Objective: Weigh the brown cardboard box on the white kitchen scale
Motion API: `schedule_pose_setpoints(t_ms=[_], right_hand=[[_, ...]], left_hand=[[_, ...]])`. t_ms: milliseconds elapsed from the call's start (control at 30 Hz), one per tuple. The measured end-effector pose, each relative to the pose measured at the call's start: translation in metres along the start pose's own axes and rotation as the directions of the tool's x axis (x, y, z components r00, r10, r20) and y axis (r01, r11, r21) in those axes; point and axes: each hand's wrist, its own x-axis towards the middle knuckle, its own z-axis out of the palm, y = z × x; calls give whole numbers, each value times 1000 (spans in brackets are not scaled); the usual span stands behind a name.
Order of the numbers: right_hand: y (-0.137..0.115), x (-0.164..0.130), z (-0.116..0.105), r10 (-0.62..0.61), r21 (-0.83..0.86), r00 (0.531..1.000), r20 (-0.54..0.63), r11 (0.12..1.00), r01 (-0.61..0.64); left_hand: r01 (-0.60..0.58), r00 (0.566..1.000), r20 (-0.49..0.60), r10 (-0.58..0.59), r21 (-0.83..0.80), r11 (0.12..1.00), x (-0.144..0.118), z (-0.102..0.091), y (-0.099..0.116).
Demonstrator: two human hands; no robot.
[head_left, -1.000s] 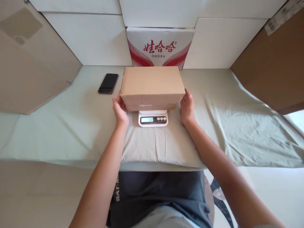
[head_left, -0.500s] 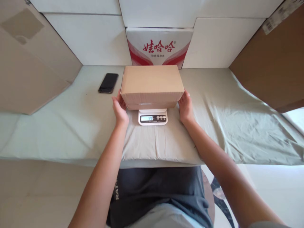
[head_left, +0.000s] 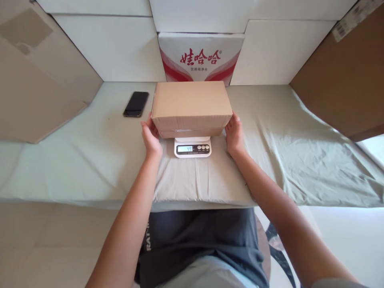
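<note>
Two hands flanking closed cardboard box [head_left: 191,105] on scale [head_left: 192,147], contents hidden

Head-worn view, forward-down, close over table [head_left: 90,160]

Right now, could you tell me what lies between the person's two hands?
The head view shows a cardboard box on a white scale between the left hand and right hand.
</note>
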Motion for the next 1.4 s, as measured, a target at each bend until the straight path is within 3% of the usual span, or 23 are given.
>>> schedule_pose_setpoints(t_ms=[1400], right_hand=[[-1,-5,5,12,-6,999,34,1000,-11]], left_hand=[[-17,1000,14,17,5,1000,-1,-1,0]])
